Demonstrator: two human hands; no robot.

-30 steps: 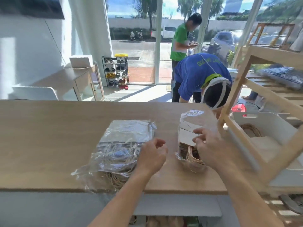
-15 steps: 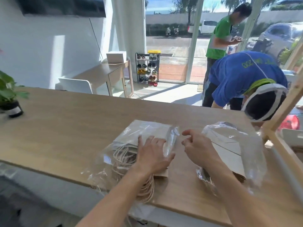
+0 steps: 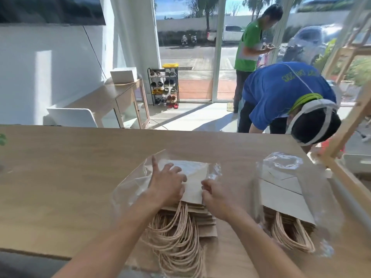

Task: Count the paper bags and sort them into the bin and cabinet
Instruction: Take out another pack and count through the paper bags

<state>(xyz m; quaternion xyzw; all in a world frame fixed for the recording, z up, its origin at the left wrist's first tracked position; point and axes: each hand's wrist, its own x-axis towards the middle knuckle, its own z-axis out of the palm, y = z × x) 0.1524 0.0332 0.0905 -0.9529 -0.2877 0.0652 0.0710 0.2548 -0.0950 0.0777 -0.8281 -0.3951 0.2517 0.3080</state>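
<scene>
Flat kraft paper bags (image 3: 202,223) with twisted cord handles (image 3: 176,235) lie stacked under our left hand (image 3: 167,186), half out of a crinkled clear sleeve (image 3: 130,189); a second wrapped stack (image 3: 285,199) sits just right of our right hand (image 3: 217,197). Both rest on a smooth, pale wood-grain table (image 3: 60,167) in a sunlit room. Our left hand presses flat, fingers loose; our right hand's curled fingers pinch the edge of the top bag (image 3: 194,187).

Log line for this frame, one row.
left hand: on plastic-wrapped stack of brown paper bags | right hand: gripping stack's right edge | second wrapped bag stack: right, untouched
</scene>
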